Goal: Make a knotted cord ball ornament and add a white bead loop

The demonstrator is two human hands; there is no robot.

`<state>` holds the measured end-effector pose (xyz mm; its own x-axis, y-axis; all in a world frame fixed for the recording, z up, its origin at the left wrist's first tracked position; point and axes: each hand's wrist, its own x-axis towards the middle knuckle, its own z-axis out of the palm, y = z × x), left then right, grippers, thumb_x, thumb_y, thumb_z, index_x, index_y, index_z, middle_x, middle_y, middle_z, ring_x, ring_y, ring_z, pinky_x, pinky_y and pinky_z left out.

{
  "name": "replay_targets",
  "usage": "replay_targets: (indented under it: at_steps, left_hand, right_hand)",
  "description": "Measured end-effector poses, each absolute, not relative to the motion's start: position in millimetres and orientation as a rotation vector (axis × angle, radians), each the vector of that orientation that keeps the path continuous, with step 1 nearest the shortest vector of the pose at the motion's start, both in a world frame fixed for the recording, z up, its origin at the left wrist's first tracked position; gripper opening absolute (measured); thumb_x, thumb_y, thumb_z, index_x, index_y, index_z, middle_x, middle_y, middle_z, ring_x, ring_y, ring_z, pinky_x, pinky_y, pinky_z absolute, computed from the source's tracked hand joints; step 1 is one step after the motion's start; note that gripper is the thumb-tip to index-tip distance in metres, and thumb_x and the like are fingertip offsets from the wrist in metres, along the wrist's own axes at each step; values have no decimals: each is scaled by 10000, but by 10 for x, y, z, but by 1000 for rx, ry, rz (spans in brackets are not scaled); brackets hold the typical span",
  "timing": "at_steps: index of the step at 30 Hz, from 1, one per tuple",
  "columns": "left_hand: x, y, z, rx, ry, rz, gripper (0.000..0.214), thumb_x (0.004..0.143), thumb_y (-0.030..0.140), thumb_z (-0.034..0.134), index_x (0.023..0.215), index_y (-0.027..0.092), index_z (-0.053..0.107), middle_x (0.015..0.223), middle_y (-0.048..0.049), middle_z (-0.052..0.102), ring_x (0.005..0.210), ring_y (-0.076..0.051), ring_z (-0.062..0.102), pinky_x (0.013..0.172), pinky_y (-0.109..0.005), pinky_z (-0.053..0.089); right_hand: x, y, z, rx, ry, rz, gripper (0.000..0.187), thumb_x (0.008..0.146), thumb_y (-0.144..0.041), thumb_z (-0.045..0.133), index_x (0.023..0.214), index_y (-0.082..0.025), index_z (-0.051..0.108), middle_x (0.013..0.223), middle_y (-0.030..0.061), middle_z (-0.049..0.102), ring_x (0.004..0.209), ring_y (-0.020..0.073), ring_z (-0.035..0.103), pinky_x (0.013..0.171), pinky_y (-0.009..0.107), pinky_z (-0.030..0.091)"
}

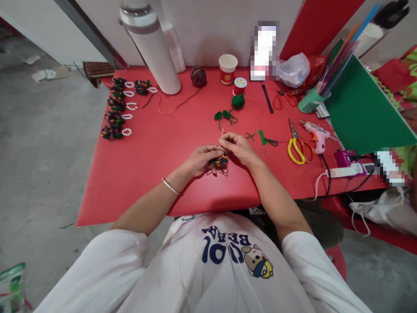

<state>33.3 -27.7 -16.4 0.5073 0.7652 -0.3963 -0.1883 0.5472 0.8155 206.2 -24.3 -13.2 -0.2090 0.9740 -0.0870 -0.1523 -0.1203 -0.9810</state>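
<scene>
My left hand (201,158) is closed around a small multicoloured yarn flower (219,162), held just above the red table (137,165). My right hand (237,145) pinches a thin needle (222,137) that points up from the flower. Both hands meet at the table's middle, close to my chest. A silver bangle (170,186) circles my left wrist.
Finished yarn flowers with pearl rings (117,108) line the far left. Green yarn pieces (225,116), a green yarn ball (238,101), a thread spool (240,85), a paper cup (228,68), yellow scissors (296,148), a pink glue gun (316,134) and a white tube (153,48) lie beyond.
</scene>
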Motion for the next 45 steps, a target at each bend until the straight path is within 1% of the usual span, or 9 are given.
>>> replay_targets:
  at_steps: [5,9,15,21,24,27,31,38,45]
  left_hand:
    - [341,-295,-147,799,860,608,325,787,348,834,980,94,773,856,-152,783,651,-267,765,439,-313,609]
    - [340,-299,-149,820,835,556,327,786,383,840,926,95,769,806,-150,779,623,-272,755,433,-329,610]
    - [345,-311,-114,818,867,531,369,762,379,860,953,84,749,827,-146,784,630,-270,763,445,-333,628]
    - [332,-227,-77,672,926,679,254,845,279,754,988,74,712,848,-127,775,640,-223,759,422,-250,593]
    - [299,-150,-62,562,954,824,217,890,227,673,1056,89,692,928,-119,776,701,-203,770,420,-210,580]
    - [283,-118,-50,533,979,904,229,892,208,658,1085,89,686,861,-78,755,588,-147,717,411,-197,572]
    - [306,-142,-45,561,978,928,242,875,209,684,1082,87,699,807,-52,735,497,-115,657,394,-200,563]
    - [331,-159,-43,562,997,942,231,866,236,731,1041,87,707,757,-30,705,489,-115,642,390,-216,565]
    - [353,-169,-53,603,1021,930,261,843,257,777,1033,88,716,755,-21,705,497,-90,627,400,-184,550]
  right_hand:
    - [2072,-176,-223,-1130,-1121,1446,454,842,-632,733,828,-228,526,705,-39,610,530,75,465,478,203,384]
    - [2081,-139,-234,-1160,-988,1559,444,922,-649,647,910,-253,445,728,-37,695,431,63,471,375,177,290]
    - [2078,-139,-205,-1078,-867,1630,434,922,-623,678,960,-262,440,631,-89,636,403,62,508,346,144,295]
    - [2101,-151,-230,-1147,-1093,1311,373,866,-543,762,990,-232,598,883,-13,677,577,61,520,481,178,403]
    - [2127,-191,-199,-1168,-1282,1111,262,837,-398,783,979,-218,655,892,-11,642,630,76,486,595,225,446]
    - [2116,-248,-154,-1059,-1542,1066,167,835,-316,750,965,-223,701,916,-2,627,654,94,471,627,261,437]
    - [2032,-303,-155,-1025,-1747,919,195,836,-252,740,1031,-246,749,895,8,588,737,132,504,681,288,449]
    - [2022,-291,-173,-1053,-1649,900,68,885,-270,686,917,-229,730,851,6,581,718,134,516,676,300,447]
    - [1982,-290,-175,-977,-1458,1128,239,900,-459,713,921,-242,613,883,0,578,770,141,520,695,286,464]
